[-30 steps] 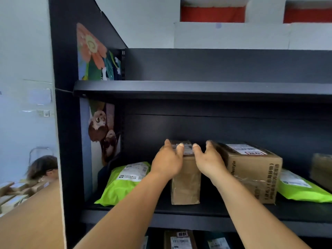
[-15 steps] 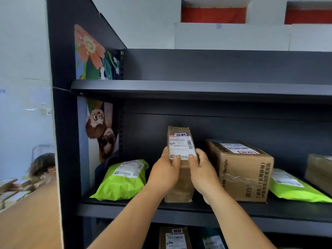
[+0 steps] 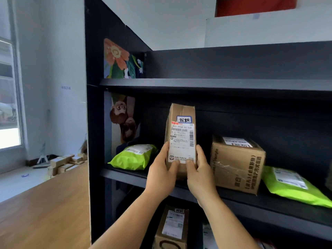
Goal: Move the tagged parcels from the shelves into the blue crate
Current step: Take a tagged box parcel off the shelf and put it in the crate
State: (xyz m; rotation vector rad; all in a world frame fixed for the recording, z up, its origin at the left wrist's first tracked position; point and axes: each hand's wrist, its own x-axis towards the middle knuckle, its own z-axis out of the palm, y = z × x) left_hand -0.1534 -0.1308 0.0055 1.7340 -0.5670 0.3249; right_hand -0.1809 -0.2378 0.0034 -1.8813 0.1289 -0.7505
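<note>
- Brown parcel (image 3: 180, 139) upright, lifted above the shelf (image 3: 233, 196) edge
- Left hand (image 3: 162, 174) and right hand (image 3: 200, 175) clamp its lower sides, thumbs on label

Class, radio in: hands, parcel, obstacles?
Left hand and right hand grip tall brown parcel, label facing us. Lifted off shelf. Nothing blocking; blue crate unseen.

Matt brown cardboard parcel (image 3: 180, 123) with white paper label (image 3: 181, 142), glossy green plastic mailer (image 3: 133, 157), matt black metal shelf (image 3: 215, 84)
</note>
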